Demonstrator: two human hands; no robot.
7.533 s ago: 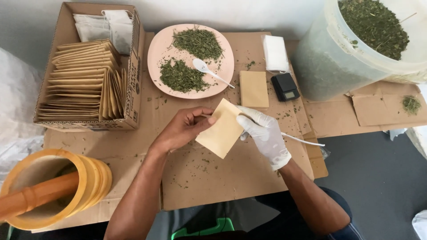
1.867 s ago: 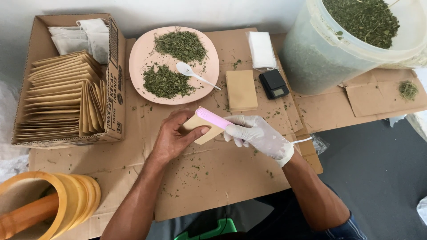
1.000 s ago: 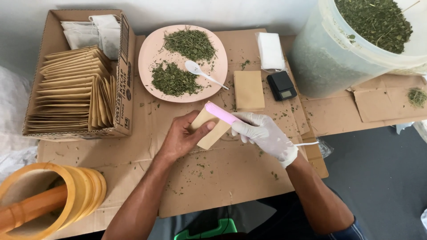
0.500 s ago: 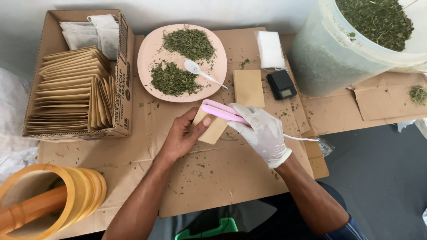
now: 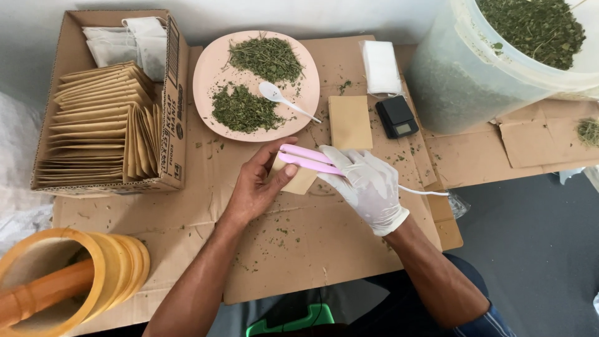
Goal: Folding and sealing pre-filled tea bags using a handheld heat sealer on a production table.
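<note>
My bare left hand holds a small tan paper pouch on the cardboard-covered table. My right hand, in a white glove, grips a pink clamp-like sealing tool whose jaws close over the pouch's top edge. A thin white cord runs from the tool to the right. Just beyond the hands sits a pink plate with two heaps of dried green herb and a white spoon.
A cardboard box of tan pouches stands at the left. Another tan pouch, a small black scale, a white packet stack and a big translucent tub of herb lie right. A wooden mortar with pestle sits near left.
The pouch was held up in both hands. Since then the pink tool came in and now clamps its top edge, with the hands shifted slightly toward the plate.
</note>
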